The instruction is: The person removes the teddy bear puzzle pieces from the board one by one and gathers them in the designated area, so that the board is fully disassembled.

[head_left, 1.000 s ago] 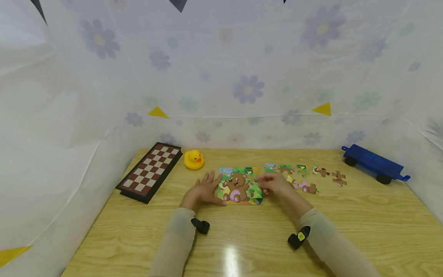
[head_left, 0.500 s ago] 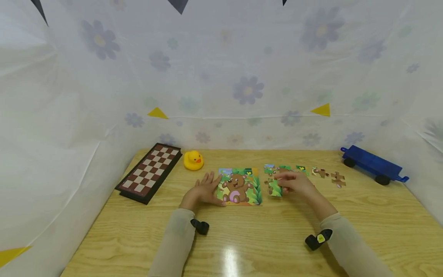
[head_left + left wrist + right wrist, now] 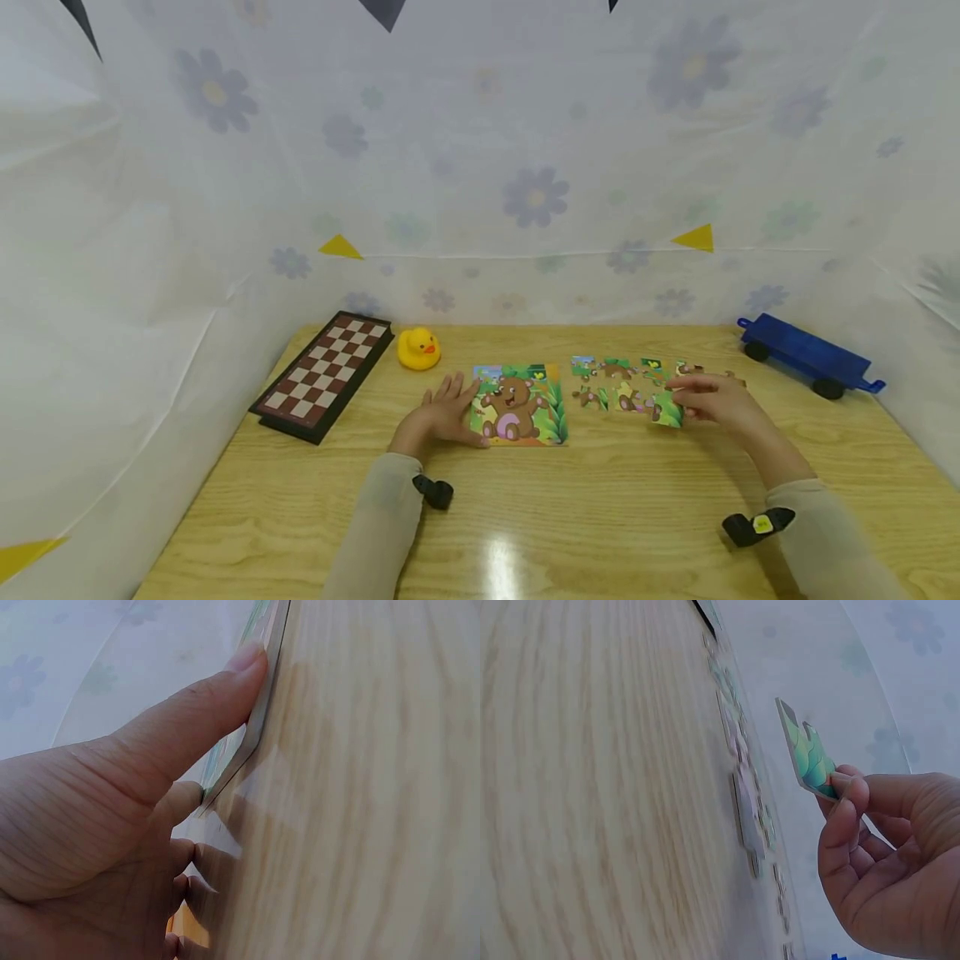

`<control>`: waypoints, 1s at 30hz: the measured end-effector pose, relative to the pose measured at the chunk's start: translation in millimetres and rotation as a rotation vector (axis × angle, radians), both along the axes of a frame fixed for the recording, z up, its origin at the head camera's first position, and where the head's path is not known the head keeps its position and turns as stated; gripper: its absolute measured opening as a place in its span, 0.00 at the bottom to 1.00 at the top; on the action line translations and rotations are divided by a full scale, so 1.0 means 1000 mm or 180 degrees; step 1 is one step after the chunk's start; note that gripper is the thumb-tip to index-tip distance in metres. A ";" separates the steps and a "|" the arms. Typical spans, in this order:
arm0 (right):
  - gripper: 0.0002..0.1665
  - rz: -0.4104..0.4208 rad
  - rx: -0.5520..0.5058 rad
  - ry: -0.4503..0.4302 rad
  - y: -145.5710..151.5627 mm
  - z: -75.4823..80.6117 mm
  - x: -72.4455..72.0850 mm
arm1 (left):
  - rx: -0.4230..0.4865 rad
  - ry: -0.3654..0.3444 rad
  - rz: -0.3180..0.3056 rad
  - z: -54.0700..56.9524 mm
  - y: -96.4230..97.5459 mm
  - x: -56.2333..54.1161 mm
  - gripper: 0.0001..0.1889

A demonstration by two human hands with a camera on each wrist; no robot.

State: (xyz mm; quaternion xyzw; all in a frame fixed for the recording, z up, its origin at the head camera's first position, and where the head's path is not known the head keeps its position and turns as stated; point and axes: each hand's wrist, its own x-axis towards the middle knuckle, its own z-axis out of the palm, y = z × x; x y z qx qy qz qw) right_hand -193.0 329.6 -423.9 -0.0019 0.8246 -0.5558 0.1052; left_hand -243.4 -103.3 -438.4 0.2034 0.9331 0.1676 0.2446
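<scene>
A bear picture puzzle board [image 3: 519, 406] lies flat on the table. Along its left side rests my left hand [image 3: 446, 413], fingers spread and straight. In the left wrist view the thumb [image 3: 202, 705] of that hand touches the board's near edge. My right hand [image 3: 716, 402] pinches a green leafy puzzle piece [image 3: 804, 754] between thumb and fingers, raised off the table in the right wrist view. Beneath and left of it lie several loose puzzle pieces [image 3: 591, 398] with bear and leaf prints. Some loose pieces are partly hidden by the right hand.
A folded checkered game board [image 3: 326, 371] lies at the left of the wooden table [image 3: 570, 517]. Behind the left hand stands a yellow rubber duck [image 3: 418, 348]. A blue toy trailer [image 3: 810, 354] is at the far right. White flowered sheeting [image 3: 480, 167] encloses the back and sides.
My right hand has moved right from the bear board's right edge with the green puzzle piece, over the loose pieces. The left hand has stayed on the board.
</scene>
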 end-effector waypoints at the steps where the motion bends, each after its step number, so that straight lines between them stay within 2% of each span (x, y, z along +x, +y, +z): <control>1: 0.29 -0.0013 0.0091 0.0030 0.005 0.000 0.001 | -0.0004 0.0003 0.0000 0.000 0.000 0.000 0.56; 3: 0.30 -0.0056 0.0265 0.0055 0.015 -0.001 0.003 | -0.0011 0.0005 -0.0003 0.000 0.000 -0.001 0.56; 6: 0.30 -0.0115 0.0353 0.0005 0.028 -0.005 0.005 | -0.0008 0.0002 -0.0003 0.000 -0.001 -0.001 0.56; 13: 0.28 -0.0234 0.0404 -0.0182 0.049 -0.014 0.005 | 0.0050 -0.0022 0.0001 0.001 -0.002 0.001 0.56; 20: 0.22 -0.0355 0.0335 -0.0366 0.060 -0.019 0.003 | 0.0061 -0.0028 0.0000 0.001 -0.002 0.001 0.56; 30: 0.20 -0.0444 0.0411 -0.0261 0.065 -0.023 0.004 | 0.0049 -0.0014 0.0005 0.001 -0.001 0.001 0.56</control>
